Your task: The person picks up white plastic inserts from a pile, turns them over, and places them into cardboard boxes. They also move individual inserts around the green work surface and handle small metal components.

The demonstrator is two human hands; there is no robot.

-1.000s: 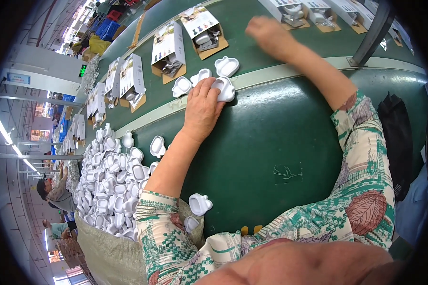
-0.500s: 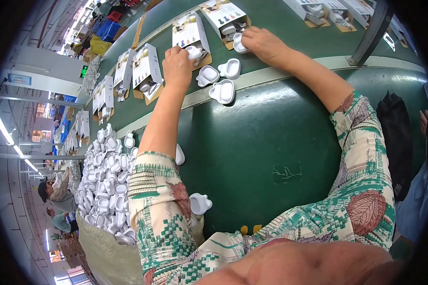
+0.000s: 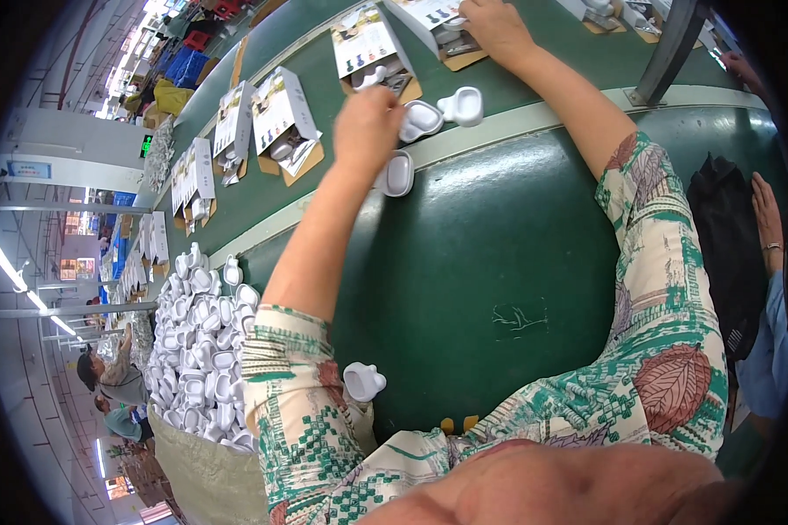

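Observation:
My left hand point(image 3: 367, 127) has its fingers closed at the near rim of a small white plastic dish point(image 3: 422, 121) with a rounded, eared outline. Touching that dish on its right is another white dish point(image 3: 464, 106), and a third dish point(image 3: 398, 174) sits below my left wrist. Just beyond my left hand, a printed carton point(image 3: 365, 42) lies open toward me with a white piece point(image 3: 372, 77) in its mouth. My right hand point(image 3: 499, 33), fingers curled, is at the open end of the neighbouring carton point(image 3: 424, 17); what its fingertips grip is hidden.
A heap of white dishes point(image 3: 206, 350) fills a sack point(image 3: 206, 477) at my left. One loose dish point(image 3: 363, 382) lies by my left sleeve. More open cartons point(image 3: 280, 114) line the green belt point(image 3: 324, 175). A metal post point(image 3: 669, 57) rises at right, near another person's hand point(image 3: 767, 210).
My left hand has drawn back from its carton, leaving the white piece in the mouth, and come to the loose dishes. My right hand has moved farther along its carton, away from me.

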